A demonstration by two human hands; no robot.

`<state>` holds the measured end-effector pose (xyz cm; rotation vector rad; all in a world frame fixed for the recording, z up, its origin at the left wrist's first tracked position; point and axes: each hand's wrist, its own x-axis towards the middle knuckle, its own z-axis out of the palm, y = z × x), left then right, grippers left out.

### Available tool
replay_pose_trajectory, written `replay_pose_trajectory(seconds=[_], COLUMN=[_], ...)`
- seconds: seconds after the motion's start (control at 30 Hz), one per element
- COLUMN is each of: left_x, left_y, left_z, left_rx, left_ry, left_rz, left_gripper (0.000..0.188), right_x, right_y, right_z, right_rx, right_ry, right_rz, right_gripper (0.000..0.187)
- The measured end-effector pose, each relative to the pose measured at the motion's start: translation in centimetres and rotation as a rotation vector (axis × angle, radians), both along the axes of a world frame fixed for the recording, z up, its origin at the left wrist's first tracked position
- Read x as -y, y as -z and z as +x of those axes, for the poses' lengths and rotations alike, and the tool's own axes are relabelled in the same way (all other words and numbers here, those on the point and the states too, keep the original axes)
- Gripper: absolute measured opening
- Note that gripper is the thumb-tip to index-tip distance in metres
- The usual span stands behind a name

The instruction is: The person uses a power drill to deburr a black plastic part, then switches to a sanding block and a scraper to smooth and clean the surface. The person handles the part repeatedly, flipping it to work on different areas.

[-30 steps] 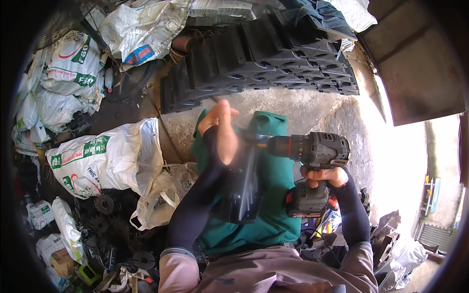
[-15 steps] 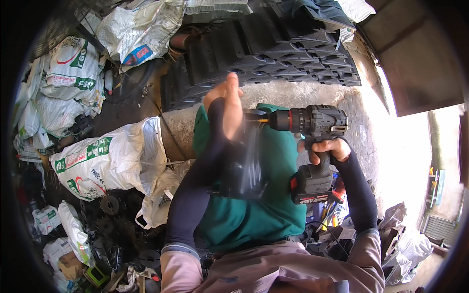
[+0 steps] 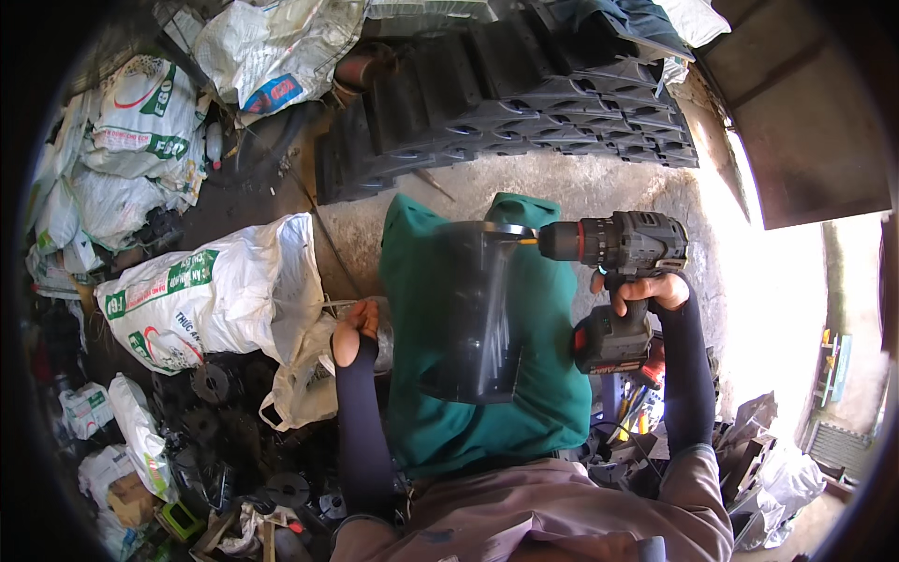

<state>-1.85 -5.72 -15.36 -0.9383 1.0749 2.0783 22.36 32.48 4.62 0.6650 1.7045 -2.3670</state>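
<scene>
My right hand [image 3: 646, 292] grips the handle of a black cordless drill [image 3: 623, 242]. The drill points left, and its gold-coloured bit [image 3: 528, 242] meets the far rim of a curved, glossy black piece [image 3: 468, 318], or lies just by it; I cannot tell if they touch. That piece rests lengthwise on the green cloth [image 3: 552, 375] over my lap, with no hand on it. Off to its left, my left hand [image 3: 359, 330] is beside the mouth of a white sack [image 3: 234, 300]. Its fingers curl together, and whatever they hold, if anything, is hidden.
Stacked black ridged panels [image 3: 506, 103] stand beyond my lap. White printed sacks [image 3: 140, 140] crowd the far left. Dark round parts [image 3: 211, 384] lie at the lower left. Tools [image 3: 637, 412] are on my right, below the drill. A brown panel [image 3: 805, 112] stands at the upper right.
My left hand has left the far end of the black piece and swung left and nearer, beside the sack. The black piece, blurred before, is now still. The drill has shifted slightly right.
</scene>
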Motion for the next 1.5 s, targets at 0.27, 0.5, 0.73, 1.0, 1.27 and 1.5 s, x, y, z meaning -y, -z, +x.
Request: replay_pose_trajectory(seconds=[0.27, 0.5, 0.73, 1.0, 1.27, 1.5], left_x=[1.8, -2.0, -4.4, -4.9, -4.8, -4.9], left_y=[-8.5, -18.1, -21.9, -22.5, -22.0, -22.3], left_z=[2.1, 3.5, 4.7, 5.2, 5.2, 5.2], left_rx=[-0.395, -0.665, -0.949, -1.104, -1.011, -1.073], left_ry=[0.296, 0.652, 0.832, 0.873, 0.910, 0.956], left_rz=[0.292, 0.120, -0.077, -0.167, -0.161, -0.144], left_gripper=[0.027, 0.016, 0.010, 0.009, 0.007, 0.006], right_x=[-0.5, 2.3, 5.9, 7.3, 8.3, 8.5], right_y=[3.0, 0.9, 0.9, -0.9, -4.1, -4.3], right_z=[7.0, 9.6, 8.4, 6.9, 5.4, 5.1], right_rx=[-0.211, 0.016, -0.275, -0.129, -0.031, -0.106], right_ry=[-0.193, -0.120, -0.074, -0.002, 0.040, 0.032], right_rz=[0.412, -0.457, -0.058, 0.309, 0.157, 0.312], right_gripper=[0.060, 0.056, 0.042, 0.026, 0.045, 0.046])
